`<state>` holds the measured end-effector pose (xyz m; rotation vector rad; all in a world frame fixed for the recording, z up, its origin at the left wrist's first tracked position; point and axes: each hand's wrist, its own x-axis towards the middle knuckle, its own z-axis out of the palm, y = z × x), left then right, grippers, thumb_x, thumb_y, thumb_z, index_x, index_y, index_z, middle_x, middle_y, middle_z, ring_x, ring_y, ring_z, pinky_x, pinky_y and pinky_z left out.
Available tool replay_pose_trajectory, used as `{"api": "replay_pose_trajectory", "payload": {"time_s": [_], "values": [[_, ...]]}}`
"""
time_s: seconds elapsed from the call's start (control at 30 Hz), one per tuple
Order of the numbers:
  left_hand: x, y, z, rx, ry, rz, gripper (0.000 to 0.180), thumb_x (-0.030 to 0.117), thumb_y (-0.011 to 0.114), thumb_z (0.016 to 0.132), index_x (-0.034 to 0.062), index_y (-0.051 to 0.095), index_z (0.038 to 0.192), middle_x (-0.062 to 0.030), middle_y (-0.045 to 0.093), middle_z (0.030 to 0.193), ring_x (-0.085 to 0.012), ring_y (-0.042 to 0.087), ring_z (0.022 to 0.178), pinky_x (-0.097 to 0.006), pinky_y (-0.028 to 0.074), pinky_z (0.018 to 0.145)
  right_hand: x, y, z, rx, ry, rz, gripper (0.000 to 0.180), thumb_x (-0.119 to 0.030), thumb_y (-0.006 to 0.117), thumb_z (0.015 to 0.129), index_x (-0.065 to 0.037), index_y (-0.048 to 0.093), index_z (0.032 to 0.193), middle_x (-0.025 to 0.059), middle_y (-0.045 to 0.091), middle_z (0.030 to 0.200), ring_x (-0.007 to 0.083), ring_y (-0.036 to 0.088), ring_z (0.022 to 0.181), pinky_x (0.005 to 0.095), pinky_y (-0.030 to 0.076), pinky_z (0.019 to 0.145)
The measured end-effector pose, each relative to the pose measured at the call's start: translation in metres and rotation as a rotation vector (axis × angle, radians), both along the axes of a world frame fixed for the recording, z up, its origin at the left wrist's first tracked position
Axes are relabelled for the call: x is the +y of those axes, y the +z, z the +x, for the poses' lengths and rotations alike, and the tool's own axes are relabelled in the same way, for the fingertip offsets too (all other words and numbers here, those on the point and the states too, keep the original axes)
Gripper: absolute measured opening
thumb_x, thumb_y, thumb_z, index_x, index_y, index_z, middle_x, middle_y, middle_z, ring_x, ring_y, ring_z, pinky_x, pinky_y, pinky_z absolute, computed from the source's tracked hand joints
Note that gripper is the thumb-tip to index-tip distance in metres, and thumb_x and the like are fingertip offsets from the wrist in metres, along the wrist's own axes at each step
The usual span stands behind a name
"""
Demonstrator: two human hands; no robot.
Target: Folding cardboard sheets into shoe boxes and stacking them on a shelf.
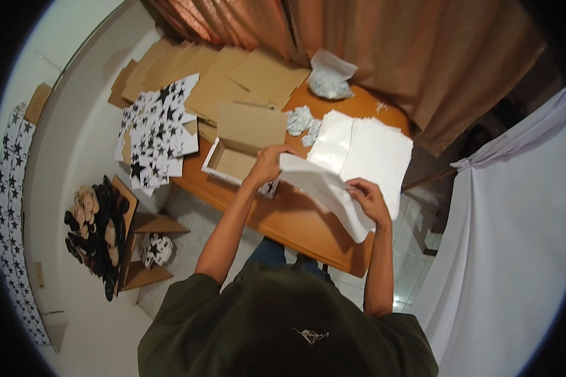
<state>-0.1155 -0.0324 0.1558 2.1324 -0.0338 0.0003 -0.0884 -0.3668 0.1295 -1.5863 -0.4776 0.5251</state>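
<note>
Both hands on one white paper sheet (324,188), lifted over wooden table (295,220): left hand (267,164) pinching top edge beside open cardboard box (236,157), right hand (369,200) clamping lower edge. Paper stack (371,151) just behind; star-printed flat boxes (157,132) far left.

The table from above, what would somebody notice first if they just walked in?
Likely the white sheet of paper held up by both hands, the left hand and the right hand, over the wooden table. Just left sits an open cardboard box, and beyond it a pile of star-patterned flat boxes.
</note>
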Motion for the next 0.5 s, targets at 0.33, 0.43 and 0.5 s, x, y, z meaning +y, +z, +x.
{"api": "replay_pose_trajectory", "payload": {"time_s": [0.33,0.43,0.5], "values": [[0.086,0.028,-0.044,-0.030,0.160,-0.266,0.014,0.003,0.070,0.087,0.0013,0.074,0.100,-0.0043,0.074,0.089,-0.0101,0.066,0.084,-0.027,0.052,0.076,0.026,-0.002,-0.009,0.171,0.112,-0.227,0.031,-0.008,0.080,0.084,0.000,0.068,0.112,0.0056,0.068,0.092,0.0135,0.065,0.085,0.0288,0.053,0.078],[0.114,0.039,-0.059,-0.014,0.187,-0.307,0.014,0.003,0.069,0.088,0.0015,0.074,0.102,-0.0029,0.073,0.090,-0.0097,0.065,0.082,-0.026,0.052,0.074,0.058,-0.011,-0.019,0.135,0.006,-0.192,0.024,-0.007,0.078,0.086,0.002,0.069,0.107,0.0057,0.070,0.094,0.0127,0.065,0.088,0.0284,0.052,0.080],[0.135,0.042,-0.072,0.007,0.201,-0.342,0.014,0.002,0.069,0.088,0.0008,0.074,0.101,-0.0028,0.073,0.091,-0.0095,0.066,0.082,-0.026,0.052,0.073,0.087,-0.009,-0.028,0.118,-0.170,-0.048,0.021,-0.005,0.076,0.087,0.003,0.069,0.105,0.0045,0.070,0.095,0.0121,0.064,0.089,0.0272,0.051,0.081]]}}
